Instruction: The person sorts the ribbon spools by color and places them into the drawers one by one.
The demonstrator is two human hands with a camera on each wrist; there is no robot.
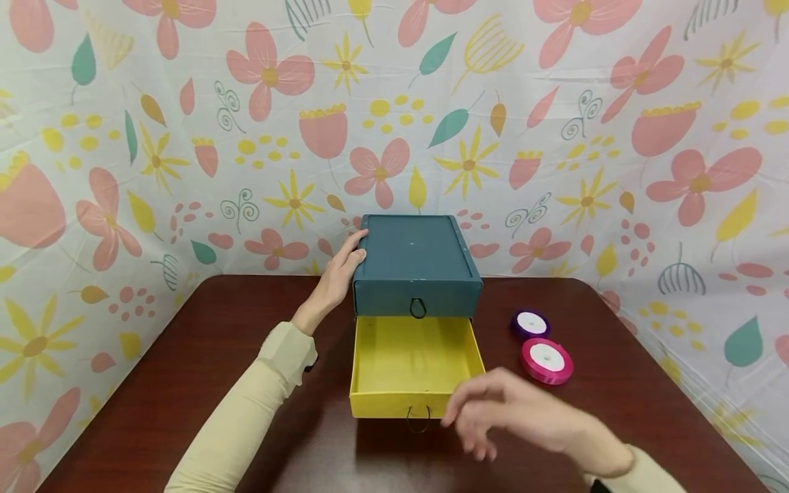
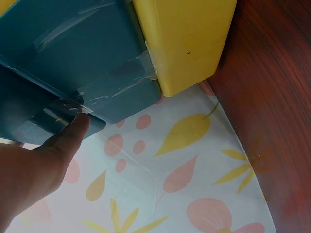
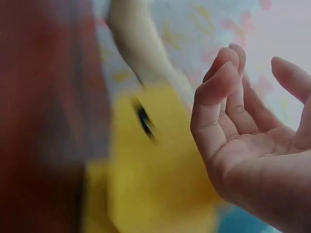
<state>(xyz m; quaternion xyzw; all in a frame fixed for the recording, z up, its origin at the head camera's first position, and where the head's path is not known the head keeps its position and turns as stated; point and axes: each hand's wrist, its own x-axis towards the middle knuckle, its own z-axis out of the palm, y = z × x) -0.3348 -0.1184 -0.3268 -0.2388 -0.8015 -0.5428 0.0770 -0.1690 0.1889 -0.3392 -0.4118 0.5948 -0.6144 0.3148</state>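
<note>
A small drawer unit stands at the middle of the table, with a closed blue drawer on top. Below it, a yellow drawer is pulled well out, its inside bare, with a thin dark loop handle on its front. My left hand rests against the left side of the blue casing; in the left wrist view the thumb touches that side. Near the yellow drawer's front right corner, my right hand hovers with loosely bent fingers, holding nothing, as the right wrist view shows too.
Right of the unit, a purple ribbon spool and a pink ribbon spool lie on the dark red-brown table. A flower-patterned cloth hangs behind the table and along its sides.
</note>
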